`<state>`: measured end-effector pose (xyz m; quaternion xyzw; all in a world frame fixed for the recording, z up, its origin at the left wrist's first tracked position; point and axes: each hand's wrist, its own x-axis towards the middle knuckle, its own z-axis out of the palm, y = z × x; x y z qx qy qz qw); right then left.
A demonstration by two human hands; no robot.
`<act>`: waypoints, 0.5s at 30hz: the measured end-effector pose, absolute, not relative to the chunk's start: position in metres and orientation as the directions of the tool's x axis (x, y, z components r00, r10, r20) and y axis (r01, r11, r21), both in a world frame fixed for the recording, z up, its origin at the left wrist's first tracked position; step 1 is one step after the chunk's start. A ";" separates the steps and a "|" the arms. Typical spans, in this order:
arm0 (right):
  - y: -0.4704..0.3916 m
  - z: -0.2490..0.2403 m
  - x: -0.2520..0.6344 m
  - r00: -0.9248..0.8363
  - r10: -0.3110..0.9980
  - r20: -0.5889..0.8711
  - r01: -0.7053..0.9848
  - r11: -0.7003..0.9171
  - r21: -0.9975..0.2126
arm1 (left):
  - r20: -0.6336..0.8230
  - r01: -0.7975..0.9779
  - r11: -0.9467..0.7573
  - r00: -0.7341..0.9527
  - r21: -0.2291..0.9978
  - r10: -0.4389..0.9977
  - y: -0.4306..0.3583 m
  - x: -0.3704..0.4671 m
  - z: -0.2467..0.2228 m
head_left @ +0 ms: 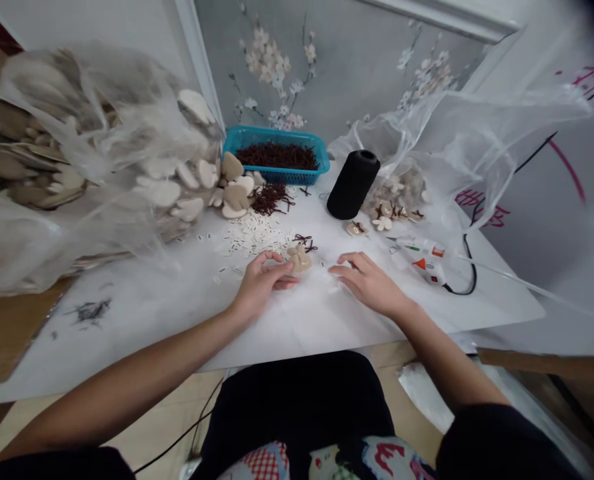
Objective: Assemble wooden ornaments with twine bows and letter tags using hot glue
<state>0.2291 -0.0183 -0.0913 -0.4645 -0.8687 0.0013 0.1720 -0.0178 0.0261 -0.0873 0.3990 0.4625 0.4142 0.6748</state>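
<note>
Across the white table (287,337), the near edge runs just in front of the person's body, so the forearms cross it and the wrists have room to shift between it and the hands. A plastic bag (101,127) bulges on the left; a second, clear sack (477,133) spreads at the right rear. The blue basket (277,133) and black spool (353,187) limit reach at the back, and the glue gun (434,272) lies right of the right hand (369,283), whose thumb and fingers are apart, near a tiny tag (323,265). The left hand (259,283) pinches the beige piece (301,259) at its left side, over the middle of the table. The piece looks light, soft and slightly bendy (felt, probably), with little slip; its outer rim seems the best hold, keeping the face uncovered. Small brown bows (303,239) sit just behind it, loose and easily brushed aside.
</note>
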 end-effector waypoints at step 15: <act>0.055 -0.087 0.228 -0.654 0.738 0.167 0.675 0.669 -0.312 | -0.307 -0.158 0.355 0.264 0.921 0.914 0.031 -0.025 -0.091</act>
